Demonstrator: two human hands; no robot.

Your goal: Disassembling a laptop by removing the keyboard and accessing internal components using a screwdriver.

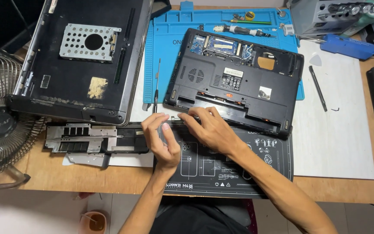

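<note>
Laptop (234,78) with its bottom cover removed is shown face down, partly on a blue mat (169,34) and partly on a black mat (221,169) near the front of the worktop (334,190). Its near edge is touched by the fingertips of the right hand (208,128); nothing is seen to be clasped there. The left hand (163,138) is curled just beside it, thumb and fingers drawn close together; whether a small part is pinched cannot be told. A thin metal tool (156,86) lies left of the laptop. Further left lie a larger opened laptop (83,60) and a metal bracket (83,138); a fan (1,117) stands at the edge. A screwdriver (243,30) rests behind. Risk, as judged: a small screw could slip from the fingers and roll off the mat; the exposed board could be scratched by prying.
</note>
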